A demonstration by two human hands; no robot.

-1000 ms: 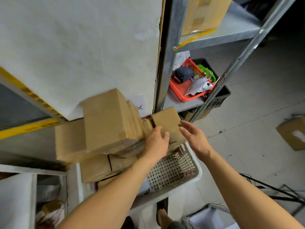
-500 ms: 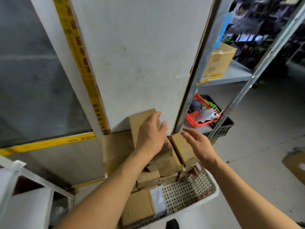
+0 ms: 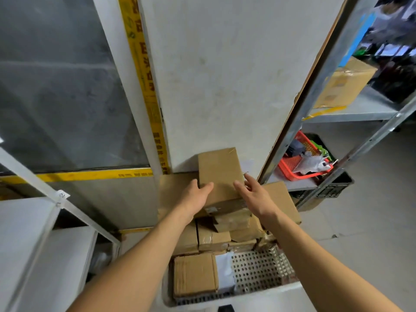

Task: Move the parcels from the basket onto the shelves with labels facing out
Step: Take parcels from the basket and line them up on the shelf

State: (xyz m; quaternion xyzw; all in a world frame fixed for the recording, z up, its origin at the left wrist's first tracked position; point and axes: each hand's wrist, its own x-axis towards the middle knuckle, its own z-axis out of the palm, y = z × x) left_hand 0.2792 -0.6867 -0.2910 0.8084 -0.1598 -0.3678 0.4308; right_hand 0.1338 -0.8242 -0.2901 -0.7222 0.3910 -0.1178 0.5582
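Nearest me, the white perforated plastic basket [image 3: 258, 270] holds stacked brown cardboard parcels. On top of the pile lies a flat brown cardboard parcel [image 3: 219, 174]. My left hand [image 3: 194, 197] grasps its left edge; my right hand [image 3: 256, 197] rests open-fingered on its right side. Beyond stands a grey metal shelf rack [image 3: 315, 86].
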